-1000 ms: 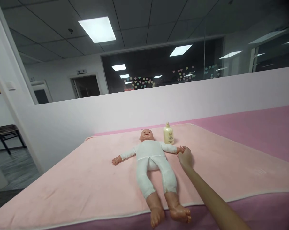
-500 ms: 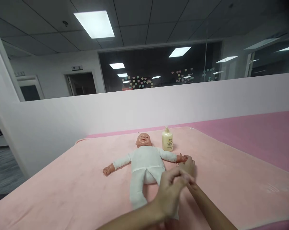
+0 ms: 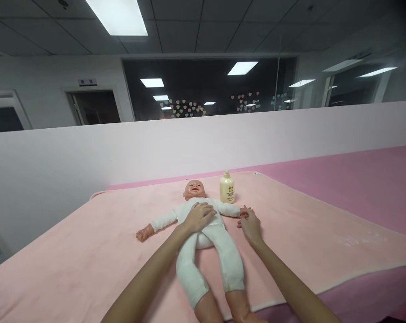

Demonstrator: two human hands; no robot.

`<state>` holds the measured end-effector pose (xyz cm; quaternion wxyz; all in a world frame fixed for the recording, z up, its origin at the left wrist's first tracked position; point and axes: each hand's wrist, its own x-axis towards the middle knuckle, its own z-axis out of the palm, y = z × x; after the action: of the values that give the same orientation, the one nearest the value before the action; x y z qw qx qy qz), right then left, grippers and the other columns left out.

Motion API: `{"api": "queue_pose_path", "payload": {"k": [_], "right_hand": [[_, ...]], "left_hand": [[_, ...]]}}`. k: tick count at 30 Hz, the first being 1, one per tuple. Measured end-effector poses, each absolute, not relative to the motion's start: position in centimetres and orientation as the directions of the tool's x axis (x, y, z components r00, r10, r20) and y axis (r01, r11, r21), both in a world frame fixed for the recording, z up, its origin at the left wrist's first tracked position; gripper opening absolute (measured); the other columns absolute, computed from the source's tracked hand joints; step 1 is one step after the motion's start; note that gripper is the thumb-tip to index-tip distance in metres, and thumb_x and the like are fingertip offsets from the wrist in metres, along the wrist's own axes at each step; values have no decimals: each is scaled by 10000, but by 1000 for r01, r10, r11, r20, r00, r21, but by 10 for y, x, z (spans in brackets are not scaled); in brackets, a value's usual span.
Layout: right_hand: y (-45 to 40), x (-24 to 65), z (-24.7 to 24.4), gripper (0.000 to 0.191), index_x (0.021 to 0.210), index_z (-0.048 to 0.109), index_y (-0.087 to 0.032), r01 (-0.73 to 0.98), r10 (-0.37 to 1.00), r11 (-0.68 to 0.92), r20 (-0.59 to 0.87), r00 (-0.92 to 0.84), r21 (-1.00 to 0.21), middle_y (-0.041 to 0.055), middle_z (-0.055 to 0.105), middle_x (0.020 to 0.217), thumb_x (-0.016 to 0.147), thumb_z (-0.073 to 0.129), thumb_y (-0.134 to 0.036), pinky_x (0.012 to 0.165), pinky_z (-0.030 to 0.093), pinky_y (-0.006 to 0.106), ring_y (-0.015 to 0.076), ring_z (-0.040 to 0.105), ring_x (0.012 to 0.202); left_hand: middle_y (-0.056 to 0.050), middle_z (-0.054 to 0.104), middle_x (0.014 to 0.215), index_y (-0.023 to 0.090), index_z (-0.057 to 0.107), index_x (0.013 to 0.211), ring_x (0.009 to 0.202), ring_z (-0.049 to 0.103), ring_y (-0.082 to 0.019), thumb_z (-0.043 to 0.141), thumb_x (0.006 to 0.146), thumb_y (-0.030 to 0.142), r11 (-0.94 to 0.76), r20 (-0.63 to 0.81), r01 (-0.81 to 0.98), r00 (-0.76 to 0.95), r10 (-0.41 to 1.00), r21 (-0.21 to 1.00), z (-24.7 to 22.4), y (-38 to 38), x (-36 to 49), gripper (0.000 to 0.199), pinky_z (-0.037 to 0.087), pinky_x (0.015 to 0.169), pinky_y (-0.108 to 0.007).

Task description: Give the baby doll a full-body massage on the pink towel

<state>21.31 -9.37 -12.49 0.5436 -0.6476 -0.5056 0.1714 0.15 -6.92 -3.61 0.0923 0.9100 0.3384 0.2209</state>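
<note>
A baby doll (image 3: 203,237) with a white cloth body lies face up on a pink towel (image 3: 98,251), its arms spread and its bare feet toward me. My left hand (image 3: 200,216) rests flat on the doll's belly and chest, fingers stretched out. At the doll's outstretched arm on the right, my right hand (image 3: 251,225) has its fingers closed round the doll's small hand (image 3: 244,211). Just beyond that arm stands a pale yellow pump bottle (image 3: 227,188), upright and touched by neither hand.
A pink padded surface (image 3: 367,184) shows beyond the towel's right edge. Behind the doll's head runs a low white wall (image 3: 169,148) with glass above it. Through the glass are doorways and ceiling lights.
My left hand has moved left and away from my right wrist onto the doll's torso. My right hand stays at the doll's hand. The view has shifted, and the doll's feet now show.
</note>
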Motion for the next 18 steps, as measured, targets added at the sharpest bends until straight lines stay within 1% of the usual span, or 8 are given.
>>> {"api": "queue_pose_path", "payload": {"k": [3, 6, 9, 10, 12, 14, 16, 18], "right_hand": [[-96, 209, -121, 203, 848, 523, -166, 320, 852, 80, 232, 470, -944, 59, 591, 747, 700, 385, -184, 594, 501, 306, 165, 593, 563], [-100, 202, -118, 195, 791, 547, -168, 350, 898, 65, 208, 388, -934, 31, 579, 633, 705, 372, -162, 597, 470, 293, 170, 586, 550], [-104, 193, -115, 247, 742, 597, -163, 457, 920, 65, 231, 317, -887, 45, 631, 690, 708, 355, -126, 620, 434, 260, 161, 597, 622], [-104, 190, -112, 261, 710, 614, -161, 524, 926, 71, 251, 282, -849, 52, 651, 728, 707, 358, -113, 635, 418, 252, 158, 600, 662], [-102, 184, -105, 277, 644, 635, -159, 683, 942, 73, 275, 192, -727, 64, 672, 760, 709, 374, -93, 640, 376, 244, 156, 591, 709], [-95, 179, -97, 273, 628, 647, -149, 808, 959, 76, 266, 102, -584, 87, 676, 750, 736, 400, -105, 601, 325, 253, 156, 569, 687], [-86, 176, -90, 254, 646, 654, -134, 876, 971, 75, 233, 44, -476, 111, 673, 744, 766, 430, -140, 568, 278, 269, 156, 544, 646], [-76, 175, -88, 245, 648, 652, -130, 907, 980, 87, 199, -4, -412, 121, 671, 740, 783, 452, -172, 564, 254, 276, 156, 529, 630]], "left_hand": [[4, 611, 1214, 266, 645, 1067, 1250, 414, -231, 329, 935, 414, -777, 310, 579, 713, 629, 245, -38, -78, 1, 374, 195, 1083, -482], [19, 604, 1227, 282, 630, 1090, 1262, 404, -234, 331, 941, 383, -785, 300, 583, 726, 619, 208, -39, -83, 3, 349, 149, 1088, -525], [13, 597, 1238, 275, 623, 1099, 1266, 407, -224, 317, 946, 345, -812, 294, 558, 757, 583, 173, -39, -86, 3, 348, 130, 1101, -518], [11, 602, 1229, 269, 621, 1097, 1257, 420, -213, 304, 950, 330, -825, 298, 539, 770, 564, 170, -38, -86, 3, 355, 136, 1107, -501], [10, 626, 1184, 253, 619, 1079, 1190, 485, -181, 267, 960, 299, -856, 308, 486, 799, 517, 176, -37, -87, 3, 374, 171, 1111, -451], [5, 645, 1137, 235, 621, 1049, 1093, 550, -153, 255, 964, 285, -891, 304, 414, 838, 453, 185, -36, -88, 3, 379, 225, 1099, -400], [-13, 652, 1111, 213, 624, 1028, 1036, 578, -149, 274, 960, 287, -919, 301, 345, 871, 388, 189, -36, -89, 3, 365, 275, 1074, -372], [-37, 660, 1086, 195, 632, 1004, 1024, 585, -165, 309, 949, 299, -938, 314, 295, 886, 340, 184, -36, -88, 4, 344, 325, 1037, -358]]}}
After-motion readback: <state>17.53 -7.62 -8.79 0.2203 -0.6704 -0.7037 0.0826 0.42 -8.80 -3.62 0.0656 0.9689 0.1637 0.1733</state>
